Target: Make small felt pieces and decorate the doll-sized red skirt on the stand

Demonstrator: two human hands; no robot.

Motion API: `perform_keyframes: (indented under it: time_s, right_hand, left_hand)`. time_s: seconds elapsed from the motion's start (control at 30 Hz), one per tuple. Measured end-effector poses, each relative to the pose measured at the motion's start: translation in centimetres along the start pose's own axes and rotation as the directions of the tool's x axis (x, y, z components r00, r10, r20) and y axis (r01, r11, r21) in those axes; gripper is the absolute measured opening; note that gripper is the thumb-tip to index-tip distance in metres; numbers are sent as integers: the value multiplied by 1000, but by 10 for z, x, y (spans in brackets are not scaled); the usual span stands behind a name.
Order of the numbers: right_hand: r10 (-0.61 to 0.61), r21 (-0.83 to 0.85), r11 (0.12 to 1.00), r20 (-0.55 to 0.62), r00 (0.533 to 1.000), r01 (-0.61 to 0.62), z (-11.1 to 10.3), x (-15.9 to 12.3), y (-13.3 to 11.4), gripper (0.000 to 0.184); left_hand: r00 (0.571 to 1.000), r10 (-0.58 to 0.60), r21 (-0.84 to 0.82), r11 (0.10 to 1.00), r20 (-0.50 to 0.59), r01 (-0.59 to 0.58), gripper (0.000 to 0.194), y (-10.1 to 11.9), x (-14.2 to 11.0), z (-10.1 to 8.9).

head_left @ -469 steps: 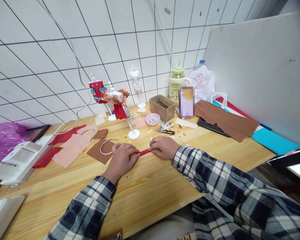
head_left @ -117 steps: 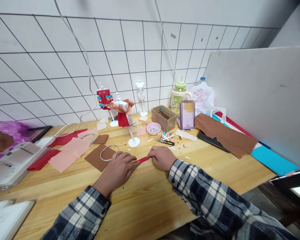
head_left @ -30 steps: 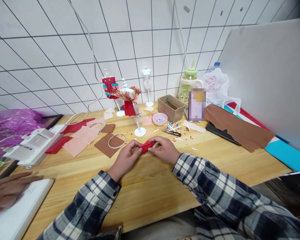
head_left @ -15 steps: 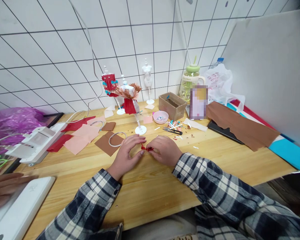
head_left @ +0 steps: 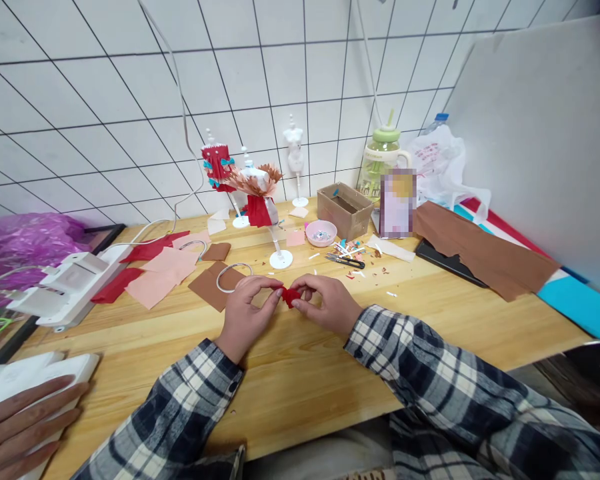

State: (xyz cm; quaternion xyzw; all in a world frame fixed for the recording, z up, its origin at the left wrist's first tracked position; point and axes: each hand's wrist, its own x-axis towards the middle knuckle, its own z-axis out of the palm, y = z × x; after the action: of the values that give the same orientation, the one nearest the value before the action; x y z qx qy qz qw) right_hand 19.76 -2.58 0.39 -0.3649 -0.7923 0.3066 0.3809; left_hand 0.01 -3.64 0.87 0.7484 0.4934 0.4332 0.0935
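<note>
Between my two hands is a small, crumpled red piece of crepe paper (head_left: 291,297), spread a little like a fan. My left hand (head_left: 250,313) pinches its left edge between thumb and forefinger. On the opposite side my right hand (head_left: 330,300) grips it with thumb and fingertips. Just beyond them stands a small white dress form (head_left: 281,260) with a red skirt and a collar of brown and pink petals. A metal ring (head_left: 220,280) lies on a brown paper square (head_left: 206,285) close to my left hand.
Thread snips (head_left: 347,261) lie among paper scraps before a pink bowl (head_left: 321,243) and a cardboard box (head_left: 353,223). Two more dress forms stand behind. A power strip (head_left: 75,293) is at left, where another person's hand (head_left: 30,427) rests on a white object.
The red piece shows larger and more spread between my fingertips. My left fingers have closed into a pinch. The other person's hand has moved nearer at the lower left.
</note>
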Motion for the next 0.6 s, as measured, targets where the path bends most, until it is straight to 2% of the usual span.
perform_keyframes:
  time_s: [0.13, 0.4, 0.6]
  right_hand:
    - [74, 108, 992, -15, 997, -72, 2, 1, 6, 27]
    - [108, 161, 981, -9, 994, -105, 1, 1, 9, 24]
    - [104, 46, 994, -38, 994, -102, 5, 3, 9, 15]
  left_hand:
    - [994, -107, -45, 993, -17, 106, 15, 2, 0, 0]
    - [992, -120, -87, 989, 40, 123, 14, 1, 1, -1]
    - [990, -123, -112, 985, 64, 129, 14, -3, -1, 0]
